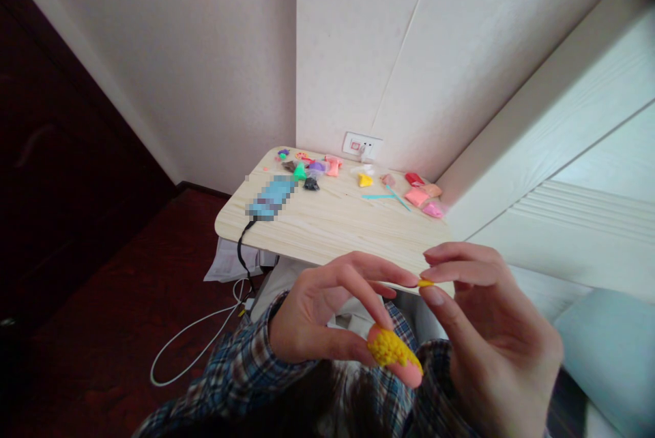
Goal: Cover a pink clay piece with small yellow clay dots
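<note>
Between the thumb and a finger of my left hand [332, 301] is a pink clay piece [409, 375], its upper side covered with small yellow lumps [389, 348]. Another finger of that hand stretches right and touches a small yellow bit of clay [426, 282]. My right hand [491, 322] pinches this bit between thumb and fingertips, above the near edge of the table. Both hands are close together in front of my body.
On the pale wooden table [327, 226] lie several coloured clay packets, a yellow clay lump [365, 180] and blue sticks [398, 197]. A pixelated phone-like object [273, 197] sits left with a black cable [240, 247]. Behind is a wall socket [362, 145].
</note>
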The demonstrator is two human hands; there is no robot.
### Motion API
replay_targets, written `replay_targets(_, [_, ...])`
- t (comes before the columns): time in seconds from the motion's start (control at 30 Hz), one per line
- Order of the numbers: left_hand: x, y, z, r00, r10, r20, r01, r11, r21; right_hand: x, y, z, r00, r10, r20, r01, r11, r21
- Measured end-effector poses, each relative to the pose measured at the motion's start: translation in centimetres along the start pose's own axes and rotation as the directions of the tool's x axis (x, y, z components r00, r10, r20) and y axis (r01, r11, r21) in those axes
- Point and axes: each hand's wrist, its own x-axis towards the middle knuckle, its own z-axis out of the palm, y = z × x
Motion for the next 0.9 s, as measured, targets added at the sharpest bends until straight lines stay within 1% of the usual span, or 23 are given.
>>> replay_targets(0.1, [0.1,0.0,-0.2,0.999,0.034,0.02,-0.034,0.999,0.013,0.0,-0.1,-0.3,1.0,-0.015,-0.001,0.015,1.0,-0.024])
replay_targets(0.17, [0.2,0.0,-0.2,0.999,0.035,0.031,-0.035,0.999,0.004,0.0,-0.1,-0.5,0.999,-0.018,0.028,0.02,0.999,-0.049])
replay_targets(0.27, [0.3,-0.1,0.0,0.999,0.009,0.032,-0.009,1.0,-0.001,0.0,-0.2,-0.6,0.997,-0.027,0.069,0.031,0.998,-0.049])
replay_targets(0.43, [0.5,0.1,0.5,0.999,-0.031,0.013,0.031,0.999,-0.022,-0.1,-0.3,-0.7,0.992,-0.063,0.106,0.068,0.997,-0.041])
replay_targets(0.57, [0.6,0.5,0.8,0.998,-0.067,0.02,0.068,0.996,-0.064,0.0,-0.2,-0.9,0.988,-0.059,0.144,0.064,0.998,-0.03])
replay_targets(0.7, [0.6,0.8,0.9,0.992,-0.126,0.027,0.128,0.984,-0.12,0.1,-0.1,-1.0,0.983,-0.049,0.179,0.05,0.999,-0.001])
replay_targets(0.8, [0.6,0.8,0.9,0.991,-0.129,0.039,0.133,0.982,-0.137,0.4,-0.2,-1.0,0.979,-0.041,0.2,0.037,0.999,0.024])
replay_targets(0.9, [0.4,0.5,0.8,0.989,-0.132,0.058,0.141,0.973,-0.182,0.4,-0.2,-1.1,0.976,-0.057,0.21,0.049,0.998,0.045])
